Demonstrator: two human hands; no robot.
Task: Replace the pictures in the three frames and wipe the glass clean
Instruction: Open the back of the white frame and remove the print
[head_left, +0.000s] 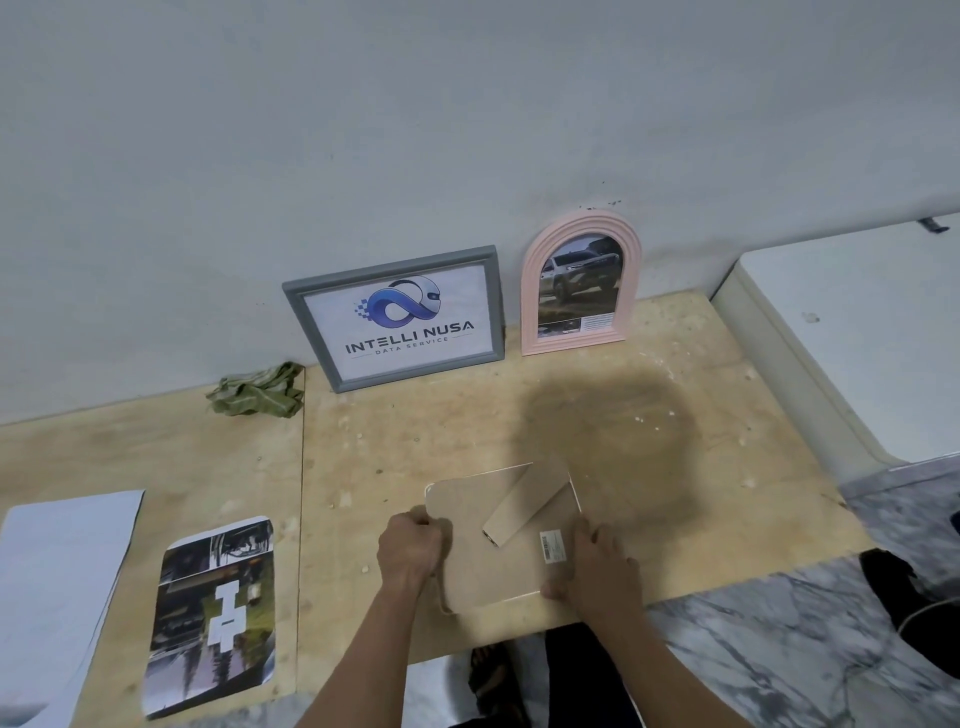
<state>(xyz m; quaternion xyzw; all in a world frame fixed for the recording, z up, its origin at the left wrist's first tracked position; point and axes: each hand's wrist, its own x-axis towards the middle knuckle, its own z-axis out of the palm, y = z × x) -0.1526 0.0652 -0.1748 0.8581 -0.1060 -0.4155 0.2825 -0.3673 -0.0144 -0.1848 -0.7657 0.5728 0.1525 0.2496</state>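
Both bare forearms extended forward from the lower edge of the view and converged slightly. The left hand (410, 552) was seen from its back, fingers curled under in a closed grip and knuckles raised. The right hand (597, 569) lay palm down, its fingers bent, with the thumb pointing inward toward the left hand.

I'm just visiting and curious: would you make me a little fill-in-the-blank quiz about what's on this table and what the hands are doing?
1. The arched frame leaning against the wall is ____ in colour.
2. The grey frame shows a logo reading "INTELLI ____".
3. The left hand and right hand grip a frame lying face ____.
4. A crumpled ____ cloth lies left of the grey frame.

Missing words: pink; NUSA; down; green
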